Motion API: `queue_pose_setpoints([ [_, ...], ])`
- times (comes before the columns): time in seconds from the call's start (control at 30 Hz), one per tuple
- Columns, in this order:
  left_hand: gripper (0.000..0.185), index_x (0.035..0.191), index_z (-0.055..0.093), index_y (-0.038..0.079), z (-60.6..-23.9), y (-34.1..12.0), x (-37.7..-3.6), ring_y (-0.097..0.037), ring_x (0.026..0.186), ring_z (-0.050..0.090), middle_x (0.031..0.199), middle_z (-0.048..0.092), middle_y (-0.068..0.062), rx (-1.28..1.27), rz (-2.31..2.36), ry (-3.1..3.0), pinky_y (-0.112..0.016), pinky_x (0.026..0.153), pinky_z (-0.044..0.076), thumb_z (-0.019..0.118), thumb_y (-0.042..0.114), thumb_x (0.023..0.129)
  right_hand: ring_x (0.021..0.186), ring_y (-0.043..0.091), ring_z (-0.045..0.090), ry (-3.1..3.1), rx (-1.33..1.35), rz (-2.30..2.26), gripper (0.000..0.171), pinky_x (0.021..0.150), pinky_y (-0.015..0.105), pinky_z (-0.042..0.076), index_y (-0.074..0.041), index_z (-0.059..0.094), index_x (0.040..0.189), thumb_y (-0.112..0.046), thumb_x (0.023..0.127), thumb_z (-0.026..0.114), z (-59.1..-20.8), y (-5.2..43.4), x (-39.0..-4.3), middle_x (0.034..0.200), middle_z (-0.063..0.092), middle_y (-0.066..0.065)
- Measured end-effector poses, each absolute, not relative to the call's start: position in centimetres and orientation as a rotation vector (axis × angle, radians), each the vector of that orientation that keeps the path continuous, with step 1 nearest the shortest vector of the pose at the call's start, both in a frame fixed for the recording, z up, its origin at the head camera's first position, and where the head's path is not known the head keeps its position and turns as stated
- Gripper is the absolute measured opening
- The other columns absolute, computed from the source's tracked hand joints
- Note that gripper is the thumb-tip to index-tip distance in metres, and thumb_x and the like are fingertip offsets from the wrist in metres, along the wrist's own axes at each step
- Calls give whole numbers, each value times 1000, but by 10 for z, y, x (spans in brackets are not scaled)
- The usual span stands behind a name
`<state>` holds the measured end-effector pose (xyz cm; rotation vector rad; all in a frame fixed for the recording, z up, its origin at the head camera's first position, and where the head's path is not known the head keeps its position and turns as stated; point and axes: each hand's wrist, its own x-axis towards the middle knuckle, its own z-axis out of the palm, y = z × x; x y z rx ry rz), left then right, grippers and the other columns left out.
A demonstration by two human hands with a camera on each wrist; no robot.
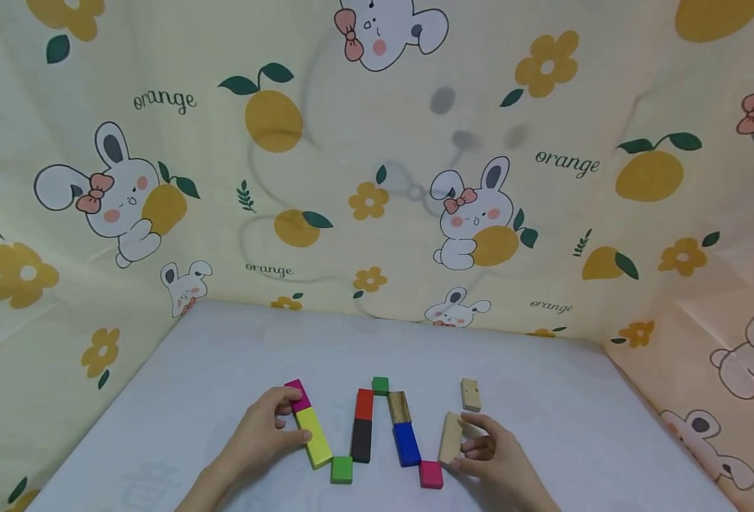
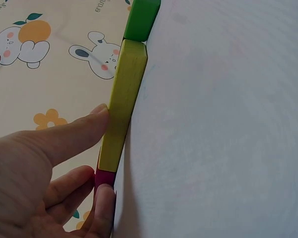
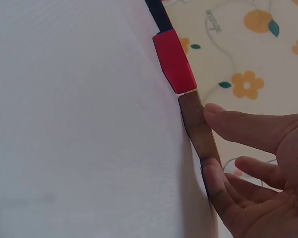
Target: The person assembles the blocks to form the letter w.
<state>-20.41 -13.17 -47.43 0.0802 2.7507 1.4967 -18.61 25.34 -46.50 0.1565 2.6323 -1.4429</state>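
Here I see my left hand (image 1: 258,434) resting on the white table (image 1: 159,427). Its fingers are fairly straight and touch the yellow block (image 1: 314,436), with the fingertips up by the pink block (image 1: 298,395) at the far end. In the left wrist view a finger (image 2: 74,134) presses the long side of the yellow block, and a green block (image 2: 141,20) sits just past its other end.

My right hand (image 1: 498,459) is on the other side of the zigzag row. Its fingers curl loosely around a plain wooden block (image 1: 450,439), thumb on one side and fingers on the other. A small pink cube (image 1: 431,474) touches the near end of that block, right by my thumb. Another small wooden block (image 1: 470,395) lies just beyond my fingertips, apart from them.

Between my hands lie the red block (image 1: 364,404), black block (image 1: 361,440), brown block (image 1: 399,407) and blue block (image 1: 406,444).
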Motion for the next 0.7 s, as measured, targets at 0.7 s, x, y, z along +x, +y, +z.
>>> queue_pose_setpoints([
  [0.7,64,123,61,11,-475,-131,-203,-21,99,56,117,59,-4,78,1507,2755,-41,84,52,92,23,68,88,22,57,2598,128,-1426,80,74,34,53,-4,47,141,-13,72,87,-466,255,-188,105,60,7],
])
